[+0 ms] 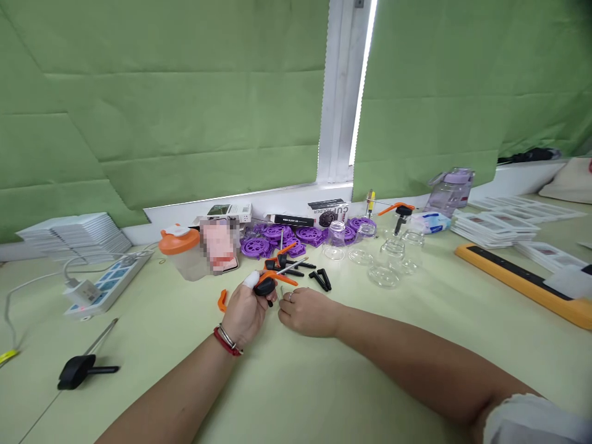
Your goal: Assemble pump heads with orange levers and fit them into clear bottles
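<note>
My left hand (pixel 245 311) grips a black spray-pump head with an orange trigger (pixel 271 282) just above the table; its index finger wears a white wrap. My right hand (pixel 308 311) rests on the table right beside it, fingertips pinched near a small metal piece under the pump head; what it pinches I cannot tell. More black and orange pump parts (pixel 303 268) lie just beyond both hands. A loose orange trigger (pixel 222 300) lies left of the left hand.
Purple plastic wheels (pixel 277 239), small clear glass jars (pixel 386 259), an orange-lidded cup (pixel 181 251), boxes and a purple bottle (pixel 451 190) stand along the back. Power strip (pixel 104 283) and a black pump head with tube (pixel 81 368) at left. An orange-and-black bar (pixel 522 280), stacked cards at right.
</note>
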Tool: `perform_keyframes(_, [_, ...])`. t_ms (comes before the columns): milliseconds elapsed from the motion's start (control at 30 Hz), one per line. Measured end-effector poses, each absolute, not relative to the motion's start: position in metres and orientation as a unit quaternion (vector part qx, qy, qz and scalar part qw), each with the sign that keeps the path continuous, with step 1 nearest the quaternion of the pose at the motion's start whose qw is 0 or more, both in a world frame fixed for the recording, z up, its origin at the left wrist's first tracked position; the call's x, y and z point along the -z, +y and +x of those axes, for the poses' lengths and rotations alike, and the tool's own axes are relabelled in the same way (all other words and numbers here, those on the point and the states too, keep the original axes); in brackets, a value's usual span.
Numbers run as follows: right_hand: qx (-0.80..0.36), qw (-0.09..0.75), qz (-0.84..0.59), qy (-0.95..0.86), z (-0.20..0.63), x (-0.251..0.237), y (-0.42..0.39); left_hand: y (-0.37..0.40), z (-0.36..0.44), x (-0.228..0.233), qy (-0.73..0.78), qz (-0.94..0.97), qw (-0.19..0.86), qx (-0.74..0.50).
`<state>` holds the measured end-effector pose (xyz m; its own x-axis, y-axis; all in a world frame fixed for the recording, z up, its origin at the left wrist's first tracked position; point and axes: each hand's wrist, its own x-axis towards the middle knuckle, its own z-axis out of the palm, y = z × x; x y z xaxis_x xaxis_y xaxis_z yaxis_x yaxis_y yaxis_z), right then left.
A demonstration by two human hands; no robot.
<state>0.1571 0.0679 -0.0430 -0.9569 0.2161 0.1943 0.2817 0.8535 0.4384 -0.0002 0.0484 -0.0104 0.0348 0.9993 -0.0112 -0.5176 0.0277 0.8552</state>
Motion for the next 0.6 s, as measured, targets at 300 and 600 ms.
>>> perform_keyframes(300, [0.254,0.073,-0.117,-0.957,0.1602,0.0484,0.0643,0.0477,0.0011,0.0119,0.349,0.344,0.633,-0.599])
perform_keyframes(600, [0.261,0.077,-0.105,-0.956,0.1610,0.0458,0.0607,0.0497,-0.0019,0.0158,0.350,0.347,0.639,-0.590])
